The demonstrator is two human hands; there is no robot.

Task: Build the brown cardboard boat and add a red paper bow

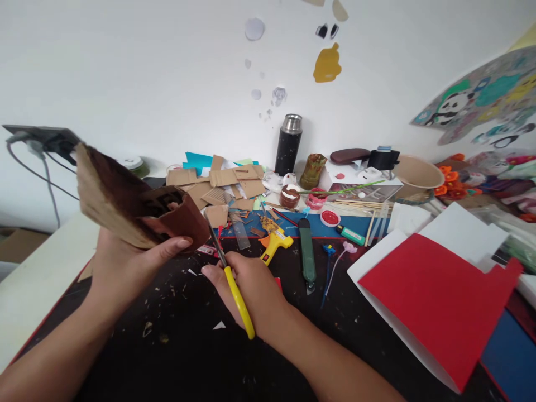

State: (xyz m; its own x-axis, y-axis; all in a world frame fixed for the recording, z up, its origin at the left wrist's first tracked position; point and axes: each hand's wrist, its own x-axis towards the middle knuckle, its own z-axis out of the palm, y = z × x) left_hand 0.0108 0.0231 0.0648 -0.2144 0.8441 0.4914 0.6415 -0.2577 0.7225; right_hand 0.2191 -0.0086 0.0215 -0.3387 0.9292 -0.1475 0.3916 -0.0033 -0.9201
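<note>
My left hand (129, 259) is wrapped round a brown-painted cardboard piece (188, 220), its thumb pressed on the lower edge. The piece is folded, with a dark inner side and a raw tan edge at the left. In my right hand (251, 285) is a pair of scissors (238, 301) with yellow handles. Their metal blades point up and to the left, at the right edge of the brown cardboard. Whether the blades touch the cardboard is hard to tell.
A yellow glue gun (276, 244), a green utility knife (307, 257) and red paper (435, 301) lie right of my hands. Behind are cardboard scraps (224, 177), a black thermos (288, 145) and paint pots (290, 196). A power strip (46, 139) is at left.
</note>
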